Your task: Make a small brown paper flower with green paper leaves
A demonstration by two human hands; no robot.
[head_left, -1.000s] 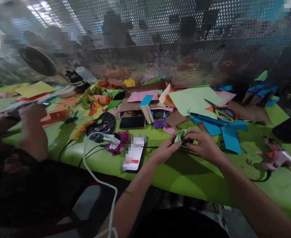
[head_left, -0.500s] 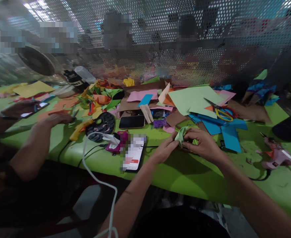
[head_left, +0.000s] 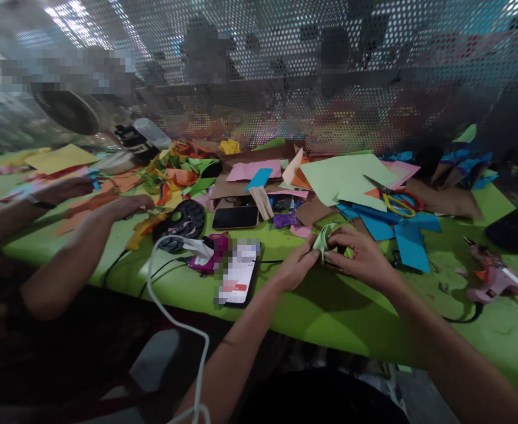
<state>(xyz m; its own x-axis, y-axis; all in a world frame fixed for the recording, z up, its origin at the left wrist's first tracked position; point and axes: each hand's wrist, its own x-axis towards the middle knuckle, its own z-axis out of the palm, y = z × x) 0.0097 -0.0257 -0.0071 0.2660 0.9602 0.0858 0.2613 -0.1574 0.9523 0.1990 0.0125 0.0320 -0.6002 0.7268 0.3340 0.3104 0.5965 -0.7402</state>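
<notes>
Near the table's front edge, a piece of folded light green paper (head_left: 321,240) is pinched between my two hands. My left hand (head_left: 298,264) grips its left side, fingers and thumb closed on it. From the right, my right hand (head_left: 359,254) curls its fingers round the same paper. Part of the paper is hidden behind my fingers. Just beyond lie a pink scrap (head_left: 301,230) and a small purple packet (head_left: 284,220). Blue paper pieces (head_left: 411,244) lie right of my right hand, with yellow- and red-handled scissors (head_left: 400,205) above them.
A lit phone (head_left: 241,277), a purple power adapter (head_left: 210,259) and a white cable (head_left: 170,315) are at my left. A pink glue gun (head_left: 500,277) lies at right. A co-worker's arms (head_left: 71,250) reach in from the left, near a yellow glue gun (head_left: 144,231). A perforated screen (head_left: 259,76) stands behind.
My hands stay in nearly the same place, and the folded green paper has shifted slightly. The co-worker's hands have moved right and away from the phone at far left, which no longer shows.
</notes>
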